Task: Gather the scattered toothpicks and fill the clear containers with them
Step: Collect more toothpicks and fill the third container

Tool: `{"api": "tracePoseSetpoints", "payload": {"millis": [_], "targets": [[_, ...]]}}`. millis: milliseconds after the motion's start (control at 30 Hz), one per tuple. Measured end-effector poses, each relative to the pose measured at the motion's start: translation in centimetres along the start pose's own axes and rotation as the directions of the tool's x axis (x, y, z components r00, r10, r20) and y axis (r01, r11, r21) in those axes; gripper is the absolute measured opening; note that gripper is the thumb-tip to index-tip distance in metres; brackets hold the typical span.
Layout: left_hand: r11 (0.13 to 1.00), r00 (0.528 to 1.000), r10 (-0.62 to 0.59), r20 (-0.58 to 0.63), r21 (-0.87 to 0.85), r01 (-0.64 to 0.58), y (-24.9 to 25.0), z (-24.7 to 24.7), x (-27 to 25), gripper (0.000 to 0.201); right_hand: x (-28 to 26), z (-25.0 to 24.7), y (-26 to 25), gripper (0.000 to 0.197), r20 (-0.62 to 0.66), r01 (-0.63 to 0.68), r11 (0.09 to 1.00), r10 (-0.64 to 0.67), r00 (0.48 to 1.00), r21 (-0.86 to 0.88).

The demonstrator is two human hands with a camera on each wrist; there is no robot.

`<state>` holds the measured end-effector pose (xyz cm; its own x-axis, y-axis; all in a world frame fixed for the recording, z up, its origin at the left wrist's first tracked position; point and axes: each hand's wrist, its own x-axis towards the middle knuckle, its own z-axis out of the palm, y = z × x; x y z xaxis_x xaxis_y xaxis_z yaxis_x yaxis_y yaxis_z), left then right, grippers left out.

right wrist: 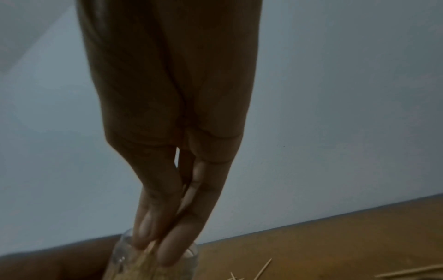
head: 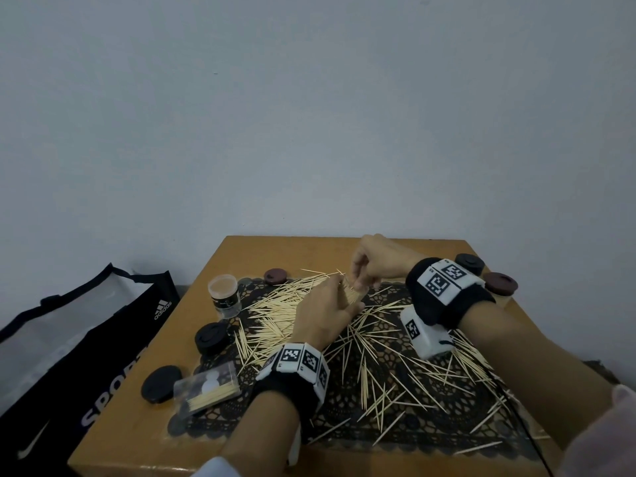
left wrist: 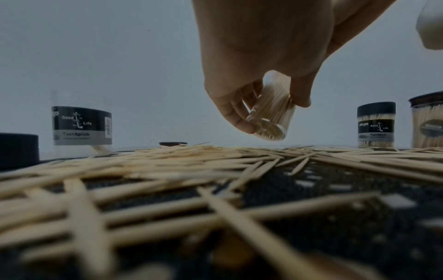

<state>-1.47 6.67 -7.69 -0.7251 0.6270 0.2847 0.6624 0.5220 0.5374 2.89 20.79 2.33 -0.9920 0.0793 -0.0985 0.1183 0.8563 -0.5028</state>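
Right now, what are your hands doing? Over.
Left hand holds tilted clear container. Right hand pokes toothpicks in. Many toothpicks left on mat.

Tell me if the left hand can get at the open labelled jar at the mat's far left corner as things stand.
Probably not yet: the left hand grips a clear container that the right hand is filling. The open labelled jar stands unblocked to its left, so the way itself looks free.

Dim, flat light, no glare; wide-angle bending at edges; near toothpicks [left wrist: 167, 217] blurred; right wrist view dark, soft.
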Motion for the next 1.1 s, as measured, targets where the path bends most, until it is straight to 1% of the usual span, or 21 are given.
{"api": "tracePoseSetpoints", "payload": {"millis": [100,167,300,400,467,533,567,600,633,667,700,733,767,800,867,900,967,1000,1033,1100], "targets": [[1.0,1.0,-0.012,-0.009,-0.005,0.012,-0.1,-0.1,0.0,0.051,0.0,-0.3,0.1,0.013,0.035,0.001,0.997,-0.004,0.999,0.081],[1.0,1.0,-0.014,-0.012,-0.009,0.014,-0.1,0.0,0.1,0.051,0.0,-0.4,0.2,0.016,0.007,-0.005,0.996,0.005,1.0,0.093],[0.998,1.0,0.003,-0.002,-0.059,-0.004,-0.1,0.0,0.1,0.048,0.3,0.1,0.3,0.014,-0.122,0.05,0.997,-0.044,0.992,0.051],[0.996,0.999,0.001,-0.037,-0.09,-0.004,0.0,-0.1,0.0,0.049,0.4,0.9,0.6,0.014,-0.221,0.107,0.992,-0.091,0.971,0.063],[0.996,0.998,-0.022,-0.057,-0.086,0.017,0.1,-0.2,-0.1,0.048,0.5,1.3,0.7,0.017,-0.31,0.129,0.983,-0.082,0.947,0.134],[0.995,0.995,-0.063,-0.071,-0.082,0.057,0.1,-0.3,-0.1,0.045,0.6,1.7,0.8,0.019,-0.418,0.144,0.967,-0.043,0.907,0.212],[0.993,0.993,-0.083,-0.083,-0.087,0.076,0.0,-0.3,0.0,0.045,0.4,1.8,0.6,0.021,-0.45,0.149,0.963,-0.033,0.893,0.225],[0.991,0.99,-0.104,-0.096,-0.093,0.095,-0.1,-0.3,0.0,0.045,0.3,2.0,0.5,0.026,-0.441,0.152,0.961,-0.036,0.897,0.231],[0.99,0.987,-0.116,-0.11,-0.095,0.106,-0.1,-0.3,0.1,0.045,0.1,2.1,0.4,0.032,-0.377,0.156,0.957,-0.054,0.924,0.245],[0.989,0.985,-0.127,-0.12,-0.095,0.116,-0.2,-0.3,0.1,0.044,-0.2,2.2,0.3,0.038,-0.259,0.152,0.958,-0.087,0.962,0.243],[0.988,0.983,-0.134,-0.127,-0.095,0.122,-0.1,-0.4,0.0,0.041,-0.4,2.4,0.2,0.042,-0.119,0.147,0.969,-0.125,0.985,0.199],[0.987,0.981,-0.141,-0.132,-0.093,0.129,-0.1,-0.4,-0.1,0.038,-0.5,2.6,0.4,0.046,-0.001,0.153,0.978,-0.154,0.988,0.141],[0.987,0.979,-0.147,-0.14,-0.09,0.135,0.1,-0.6,-0.2,0.035,-0.5,2.8,0.6,0.049,0.064,0.162,0.981,-0.169,0.983,0.11],[0.986,0.978,-0.151,-0.144,-0.088,0.139,0.1,-0.7,-0.2,0.036,-0.5,2.8,0.8,0.05,0.061,0.16,0.98,-0.168,0.984,0.122],[0.988,0.979,-0.141,-0.147,-0.079,0.131,0.2,-0.8,-0.3,0.043,-0.5,2.8,1.0,0.05,-0.037,0.165,0.963,-0.161,0.986,0.213],[0.99,0.981,-0.133,-0.142,-0.068,0.125,0.2,-0.8,-0.3,0.046,-0.5,2.7,1.1,0.047,-0.049,0.171,0.956,-0.164,0.985,0.239],[0.99,0.982,-0.135,-0.135,-0.055,0.129,0.2,-0.7,-0.3,0.047,-0.4,2.6,1.2,0.039,-0.006,0.175,0.959,-0.178,0.984,0.222],[0.99,0.981,-0.141,-0.134,-0.047,0.136,0.1,-0.7,-0.3,0.048,-0.4,2.5,1.3,0.037,-0.008,0.177,0.956,-0.18,0.984,0.235],[0.989,0.98,-0.146,-0.135,-0.035,0.142,0.1,-0.8,-0.3,0.047,-0.3,2.5,1.5,0.036,-0.051,0.18,0.946,-0.172,0.984,0.27],[0.988,0.978,-0.155,-0.138,-0.004,0.156,0.2,-0.8,-0.2,0.046,-0.1,2.6,2.1,0.038,-0.176,0.165,0.928,-0.11,0.978,0.334]]}}
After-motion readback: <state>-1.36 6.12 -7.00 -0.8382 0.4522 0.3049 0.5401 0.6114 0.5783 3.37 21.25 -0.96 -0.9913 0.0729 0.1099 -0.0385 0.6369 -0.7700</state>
